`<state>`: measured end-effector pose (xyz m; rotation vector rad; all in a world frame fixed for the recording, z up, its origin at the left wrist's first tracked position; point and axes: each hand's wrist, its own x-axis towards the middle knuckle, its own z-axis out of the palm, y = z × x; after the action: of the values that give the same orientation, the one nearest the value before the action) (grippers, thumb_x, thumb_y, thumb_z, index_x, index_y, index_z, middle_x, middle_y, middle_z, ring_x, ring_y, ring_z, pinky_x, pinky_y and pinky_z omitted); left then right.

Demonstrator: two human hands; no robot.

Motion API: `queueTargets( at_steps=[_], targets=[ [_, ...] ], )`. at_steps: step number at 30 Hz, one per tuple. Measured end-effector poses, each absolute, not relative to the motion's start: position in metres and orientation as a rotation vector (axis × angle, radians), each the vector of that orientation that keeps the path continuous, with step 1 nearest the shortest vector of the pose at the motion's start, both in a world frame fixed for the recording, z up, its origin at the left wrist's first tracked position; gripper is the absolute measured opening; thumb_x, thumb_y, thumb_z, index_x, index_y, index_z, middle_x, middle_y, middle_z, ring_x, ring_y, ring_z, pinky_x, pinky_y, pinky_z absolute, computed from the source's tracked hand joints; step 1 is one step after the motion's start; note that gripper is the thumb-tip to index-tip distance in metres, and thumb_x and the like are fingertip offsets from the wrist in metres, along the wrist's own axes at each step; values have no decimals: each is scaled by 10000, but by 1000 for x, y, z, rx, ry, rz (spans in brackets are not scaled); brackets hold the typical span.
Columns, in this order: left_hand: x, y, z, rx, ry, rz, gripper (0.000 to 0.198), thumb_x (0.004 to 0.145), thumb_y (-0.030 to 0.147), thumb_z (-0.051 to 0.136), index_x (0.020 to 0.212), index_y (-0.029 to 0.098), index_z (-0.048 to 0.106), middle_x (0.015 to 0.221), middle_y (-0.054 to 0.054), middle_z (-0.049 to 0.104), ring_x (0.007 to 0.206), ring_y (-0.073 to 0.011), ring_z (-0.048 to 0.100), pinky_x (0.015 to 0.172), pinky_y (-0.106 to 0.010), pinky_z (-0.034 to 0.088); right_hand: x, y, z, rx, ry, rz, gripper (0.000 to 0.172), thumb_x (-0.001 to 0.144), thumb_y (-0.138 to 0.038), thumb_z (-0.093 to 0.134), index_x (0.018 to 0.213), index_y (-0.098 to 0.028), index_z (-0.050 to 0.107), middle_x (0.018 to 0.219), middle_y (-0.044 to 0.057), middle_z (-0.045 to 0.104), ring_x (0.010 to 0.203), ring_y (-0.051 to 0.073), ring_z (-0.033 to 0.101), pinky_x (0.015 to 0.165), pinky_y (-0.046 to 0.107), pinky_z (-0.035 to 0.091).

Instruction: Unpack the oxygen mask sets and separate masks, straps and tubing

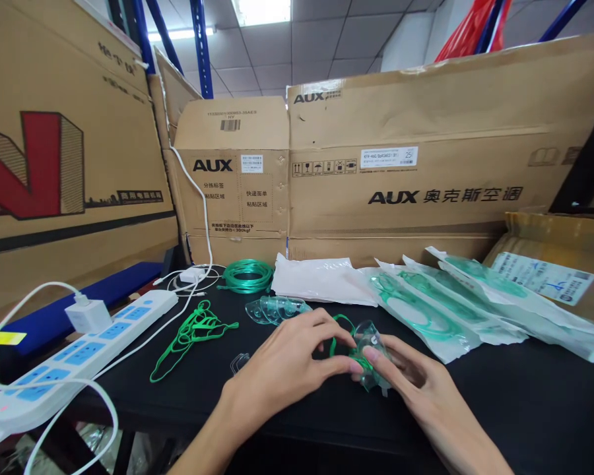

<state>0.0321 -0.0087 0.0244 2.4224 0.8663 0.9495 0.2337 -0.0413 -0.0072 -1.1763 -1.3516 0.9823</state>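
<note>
Both my hands meet at the middle of the black table (525,402). My left hand (287,359) and my right hand (410,376) are closed on a clear plastic mask (369,343) with a green elastic strap. Just behind the hands lie more clear masks (274,308). A bundle of green elastic straps (193,333) lies to the left. A coil of green tubing (247,274) rests further back.
Sealed bags with green mask kits (426,310) fan out to the right, beside a white bag (317,280). A white and blue power strip (74,359) with a plugged charger (86,315) sits at the left edge. Cardboard AUX boxes (426,165) wall the back.
</note>
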Motion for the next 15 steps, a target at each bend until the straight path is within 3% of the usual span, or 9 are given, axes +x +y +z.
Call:
queueTargets(
  at_steps=[4, 8, 15],
  targets=[
    [37, -10, 22, 2463, 809, 913, 126, 961, 293, 631, 937, 223, 733, 965, 3, 672, 900, -141, 617, 819, -252, 465, 236, -42, -8, -1166, -1363, 980, 319, 715, -501, 817, 834, -224, 713, 799, 13, 732, 839, 228, 707, 743, 233, 551],
    [33, -5, 21, 2487, 816, 907, 117, 970, 241, 617, 906, 207, 709, 938, 11, 670, 922, -142, 616, 856, -251, 448, 243, -41, -11, -1205, -1378, 983, 384, 728, -522, 800, 965, -227, 739, 915, 39, 753, 890, 256, 709, 776, 267, 558],
    [27, 3, 21, 2373, 974, 1009, 111, 975, 233, 604, 911, 203, 690, 926, 15, 661, 845, -135, 605, 783, -244, 435, 253, -46, -8, -1230, -1410, 938, 406, 852, -587, 646, 948, -206, 749, 799, 53, 719, 784, 242, 675, 755, 294, 536]
  ],
)
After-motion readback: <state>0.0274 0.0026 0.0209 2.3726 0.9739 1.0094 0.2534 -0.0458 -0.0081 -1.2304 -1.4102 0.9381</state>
